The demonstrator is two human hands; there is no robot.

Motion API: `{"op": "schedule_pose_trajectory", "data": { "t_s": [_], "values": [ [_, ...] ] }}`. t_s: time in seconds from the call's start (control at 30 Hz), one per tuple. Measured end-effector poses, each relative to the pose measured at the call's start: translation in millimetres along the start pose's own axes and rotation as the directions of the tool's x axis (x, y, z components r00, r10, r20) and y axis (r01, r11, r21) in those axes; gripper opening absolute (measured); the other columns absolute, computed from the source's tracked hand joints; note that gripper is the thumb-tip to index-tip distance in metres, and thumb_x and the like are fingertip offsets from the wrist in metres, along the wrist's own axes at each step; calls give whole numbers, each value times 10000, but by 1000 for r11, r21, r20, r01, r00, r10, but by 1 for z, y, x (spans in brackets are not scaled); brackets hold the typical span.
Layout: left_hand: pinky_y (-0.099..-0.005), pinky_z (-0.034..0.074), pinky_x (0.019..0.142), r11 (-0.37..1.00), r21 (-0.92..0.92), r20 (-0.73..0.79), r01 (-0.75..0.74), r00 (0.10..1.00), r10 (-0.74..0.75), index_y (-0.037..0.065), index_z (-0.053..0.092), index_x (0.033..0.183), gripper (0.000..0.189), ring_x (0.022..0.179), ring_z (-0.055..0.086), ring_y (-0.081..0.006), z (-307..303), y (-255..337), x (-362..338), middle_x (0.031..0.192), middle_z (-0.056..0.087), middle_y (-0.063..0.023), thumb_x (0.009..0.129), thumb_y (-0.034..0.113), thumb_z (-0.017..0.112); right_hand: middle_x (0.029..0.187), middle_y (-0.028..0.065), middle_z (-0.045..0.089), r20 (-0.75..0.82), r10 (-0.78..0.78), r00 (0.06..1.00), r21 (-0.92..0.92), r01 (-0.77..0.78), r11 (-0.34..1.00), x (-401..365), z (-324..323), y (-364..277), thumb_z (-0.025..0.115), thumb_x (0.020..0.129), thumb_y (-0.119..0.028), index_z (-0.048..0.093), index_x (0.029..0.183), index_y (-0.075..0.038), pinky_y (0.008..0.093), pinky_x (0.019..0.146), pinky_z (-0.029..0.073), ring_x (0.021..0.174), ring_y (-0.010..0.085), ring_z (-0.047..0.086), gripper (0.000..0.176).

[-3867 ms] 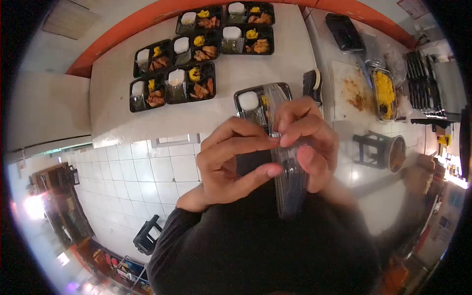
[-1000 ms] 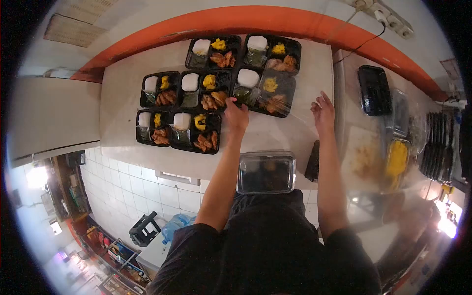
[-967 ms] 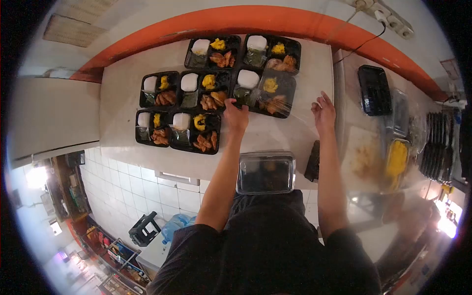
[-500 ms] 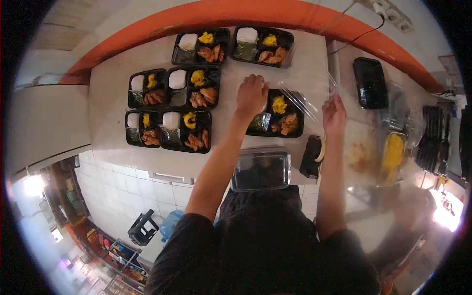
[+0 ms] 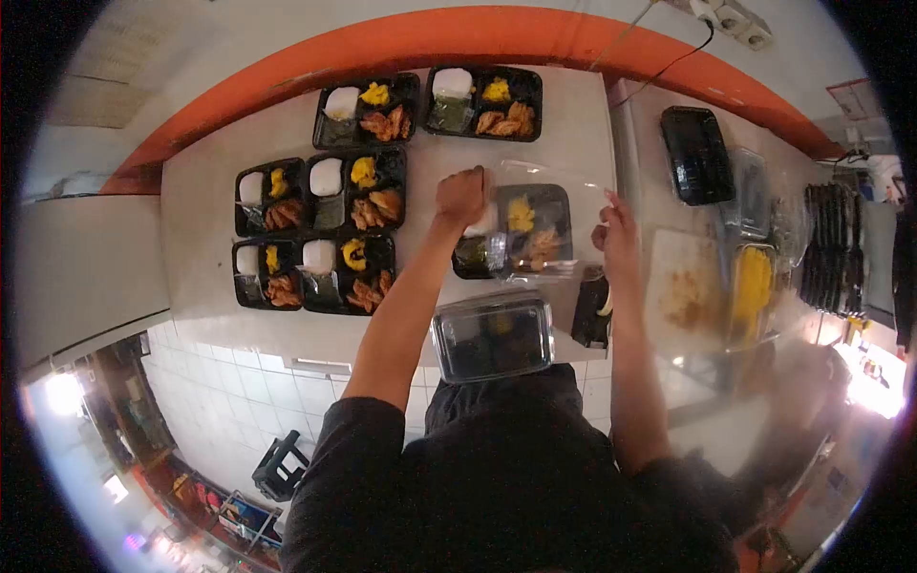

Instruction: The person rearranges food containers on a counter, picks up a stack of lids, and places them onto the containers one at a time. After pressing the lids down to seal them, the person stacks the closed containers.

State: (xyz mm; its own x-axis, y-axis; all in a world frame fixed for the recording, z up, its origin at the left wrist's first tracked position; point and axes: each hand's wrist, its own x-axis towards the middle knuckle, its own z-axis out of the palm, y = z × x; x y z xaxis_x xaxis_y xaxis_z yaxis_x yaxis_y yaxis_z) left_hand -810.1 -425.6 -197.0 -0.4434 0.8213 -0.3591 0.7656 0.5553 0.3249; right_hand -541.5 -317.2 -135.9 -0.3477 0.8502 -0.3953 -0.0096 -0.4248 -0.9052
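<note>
A black food tray [image 5: 475,260] lies on the counter with white rice, yellow food, browned meat pieces and a green packet. Over its right part is a clear plastic lid [image 5: 581,205], tilted and blurred. My right hand [image 5: 616,232] pinches the lid's right edge. Curled closed, my left hand [image 5: 461,196] is at the lid's left edge, above the tray's upper left corner. Nearer my body, clear plastic lids [image 5: 493,336] rest at the counter's front edge.
Several filled trays [image 5: 353,191] stand at the left and back of the counter [image 5: 205,210]. On the right are an empty black tray [image 5: 696,155], a container of yellow food [image 5: 753,286] and stacked black trays [image 5: 833,250]. A dark object [image 5: 592,310] lies near my right forearm.
The clear lid has swung left and down from a steep tilt and now covers part of the tray. My right hand moved left with it; my left fingers have curled in.
</note>
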Motion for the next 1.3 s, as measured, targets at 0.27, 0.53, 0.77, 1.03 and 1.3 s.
{"op": "schedule_pose_trajectory", "data": {
  "t_s": [0.27,0.53,0.77,1.03,1.3],
  "values": [
    [-326,504,824,150,-984,-144,-100,938,-314,18,621,1058,388,948,634,-227,56,-96,-1,974,643,-121,958,392,592,830,103,544,157,-262,952,-701,294,650,11,31,46,422,1029,-213,480,1366,-22,393,678,481,680,214,536,391],
    [-478,475,810,928,-373,-485,-21,857,-175,20,482,1278,324,976,557,-400,23,-2,-92,1158,514,-227,1030,229,466,1100,209,489,107,-384,917,-811,304,500,12,48,79,430,1024,-176,454,1372,-13,461,792,466,852,338,556,385],
    [-485,455,735,878,-469,-495,-94,852,-173,-12,519,1266,336,874,563,-375,34,-20,-59,1088,503,-210,1047,225,428,1100,230,517,158,-449,879,-823,369,432,27,47,79,473,986,-119,458,1356,-15,494,848,461,970,391,552,384],
    [-462,454,742,859,-494,-488,-136,861,-145,-15,538,1280,349,836,547,-351,46,-35,-54,1014,517,-176,1050,211,405,1100,243,527,256,-307,916,-845,367,389,33,46,78,457,957,-64,419,1391,-65,501,807,511,977,423,561,435],
    [-471,450,770,920,-335,-512,-202,859,2,52,490,1381,414,863,537,-356,42,-39,-74,1024,512,-180,978,25,402,1010,219,515,364,-304,880,-816,459,351,36,45,79,463,916,-39,458,1345,-77,497,817,522,991,405,550,430]
  ]
}}
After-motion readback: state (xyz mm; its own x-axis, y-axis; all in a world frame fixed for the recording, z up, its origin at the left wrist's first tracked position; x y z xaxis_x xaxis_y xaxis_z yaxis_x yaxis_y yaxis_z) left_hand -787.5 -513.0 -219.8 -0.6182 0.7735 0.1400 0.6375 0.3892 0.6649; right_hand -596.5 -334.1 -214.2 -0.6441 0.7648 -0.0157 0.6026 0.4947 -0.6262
